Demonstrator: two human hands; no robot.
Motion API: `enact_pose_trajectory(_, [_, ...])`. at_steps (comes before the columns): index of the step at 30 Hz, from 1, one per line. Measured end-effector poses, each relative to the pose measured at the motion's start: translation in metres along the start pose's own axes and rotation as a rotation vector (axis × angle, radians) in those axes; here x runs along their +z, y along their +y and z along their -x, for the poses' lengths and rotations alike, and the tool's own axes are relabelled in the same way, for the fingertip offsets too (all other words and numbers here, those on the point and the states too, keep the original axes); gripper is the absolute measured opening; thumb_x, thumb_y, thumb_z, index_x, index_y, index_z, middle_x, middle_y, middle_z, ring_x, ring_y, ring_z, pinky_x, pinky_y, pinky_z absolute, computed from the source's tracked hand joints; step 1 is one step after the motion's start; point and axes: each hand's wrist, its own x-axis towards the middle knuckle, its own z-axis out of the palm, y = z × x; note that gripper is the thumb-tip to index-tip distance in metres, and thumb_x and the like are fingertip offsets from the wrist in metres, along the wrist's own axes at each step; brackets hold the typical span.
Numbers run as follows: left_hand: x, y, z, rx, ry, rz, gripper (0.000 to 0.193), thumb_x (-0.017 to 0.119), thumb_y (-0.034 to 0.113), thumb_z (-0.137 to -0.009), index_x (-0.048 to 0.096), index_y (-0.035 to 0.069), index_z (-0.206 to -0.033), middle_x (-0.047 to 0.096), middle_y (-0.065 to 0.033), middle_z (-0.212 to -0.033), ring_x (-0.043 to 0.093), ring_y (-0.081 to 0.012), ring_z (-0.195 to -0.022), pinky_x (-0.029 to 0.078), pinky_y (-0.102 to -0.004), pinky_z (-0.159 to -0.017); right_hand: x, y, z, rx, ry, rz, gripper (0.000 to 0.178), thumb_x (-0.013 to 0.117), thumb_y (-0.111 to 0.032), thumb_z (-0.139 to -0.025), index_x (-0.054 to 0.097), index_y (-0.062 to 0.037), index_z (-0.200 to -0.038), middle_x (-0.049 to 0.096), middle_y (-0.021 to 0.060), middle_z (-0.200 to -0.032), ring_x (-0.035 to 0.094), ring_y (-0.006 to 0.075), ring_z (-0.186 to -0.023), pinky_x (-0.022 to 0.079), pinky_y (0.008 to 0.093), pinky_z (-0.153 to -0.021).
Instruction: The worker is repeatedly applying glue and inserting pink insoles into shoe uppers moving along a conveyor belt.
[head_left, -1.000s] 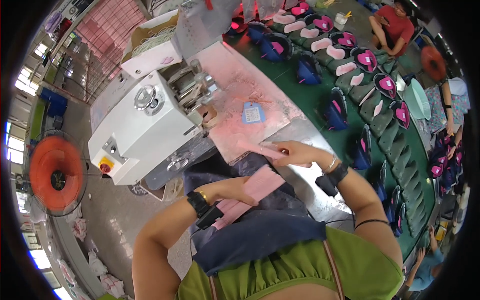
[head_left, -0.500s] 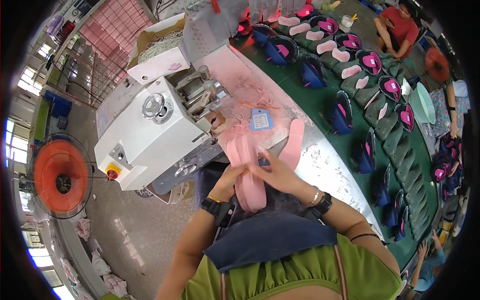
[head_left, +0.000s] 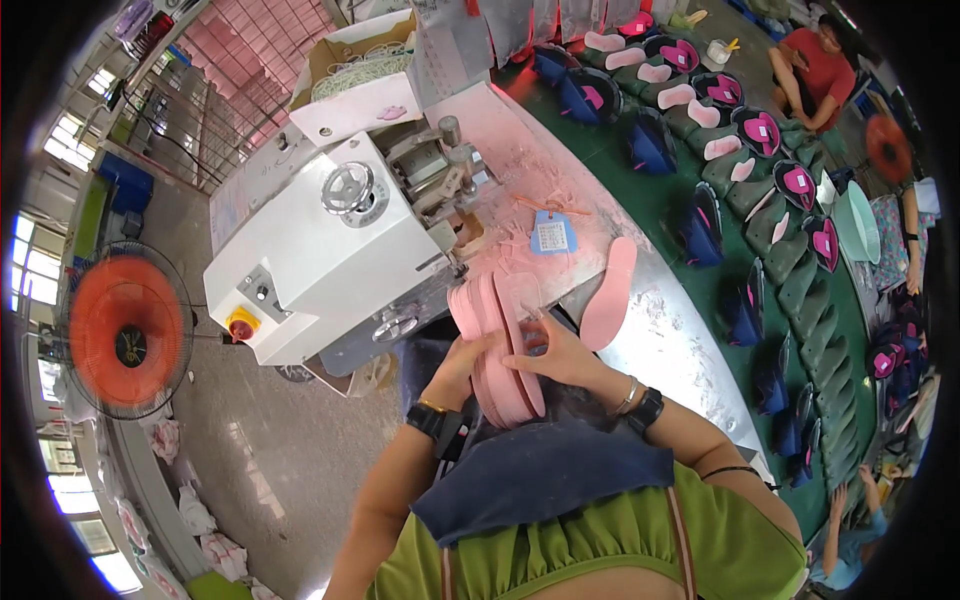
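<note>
Pink insoles (head_left: 497, 345), a stack on edge, sat between both hands just near the white machine (head_left: 330, 250). Left hand (head_left: 462, 362) cupped the underside; right hand (head_left: 555, 350) pinched the top one (edges best kept aligned, probably). A single insole (head_left: 608, 295) lay right.

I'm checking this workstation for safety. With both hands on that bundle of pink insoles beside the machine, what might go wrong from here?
1. The stack of pink insoles is held loosely by the left hand and right hand; some may slide out and drop.
2. Its upper end sits close to the machine's metal head, so fingers might stray near moving parts.
3. The single insole lies near the table edge and may get knocked off.
</note>
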Motion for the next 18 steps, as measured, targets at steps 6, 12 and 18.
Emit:
enact_pose_trajectory(6, [-0.006, 0.005, 0.017, 0.002, 0.099, -0.02, 0.039, 0.067, 0.016, -0.093, 0.06, -0.001, -0.127, 0.067, -0.0086, -0.123, 0.063, -0.0187, -0.112, 0.05, -0.0322, -0.1, -0.006, 0.031, -0.036, -0.011, 0.327, -0.206, 0.033, 0.076, -0.029, -0.09, 0.063, 0.0007, -0.088, 0.058, 0.0003, -0.068, 0.05, 0.0058, -0.063, 0.041, 0.0269, -0.055])
enact_pose_trajectory(12, [-0.014, 0.008, 0.033, -0.009, 0.101, 0.024, 0.044, 0.069, 0.017, -0.091, 0.057, -0.001, -0.13, 0.067, -0.0081, -0.119, 0.065, -0.0198, -0.108, 0.052, -0.0335, -0.096, -0.061, 0.018, -0.12, -0.252, 0.514, -0.154, 0.027, 0.075, -0.022, -0.087, 0.065, 0.0024, -0.09, 0.064, 0.003, -0.077, 0.057, 0.0089, -0.073, 0.047, 0.0291, -0.063])
enact_pose_trajectory(18, [-0.019, 0.003, 0.034, 0.017, 0.06, 0.024, 0.036, 0.065, 0.016, -0.093, 0.061, 0.0, -0.125, 0.068, -0.0063, -0.115, 0.065, -0.0175, -0.105, 0.052, -0.0319, -0.094, -0.071, -0.035, -0.2, -0.112, 0.586, -0.101, 0.036, 0.077, -0.022, -0.084, 0.064, 0.0005, -0.108, 0.067, 0.0088, -0.083, 0.065, 0.0166, -0.078, 0.05, 0.0309, -0.066])
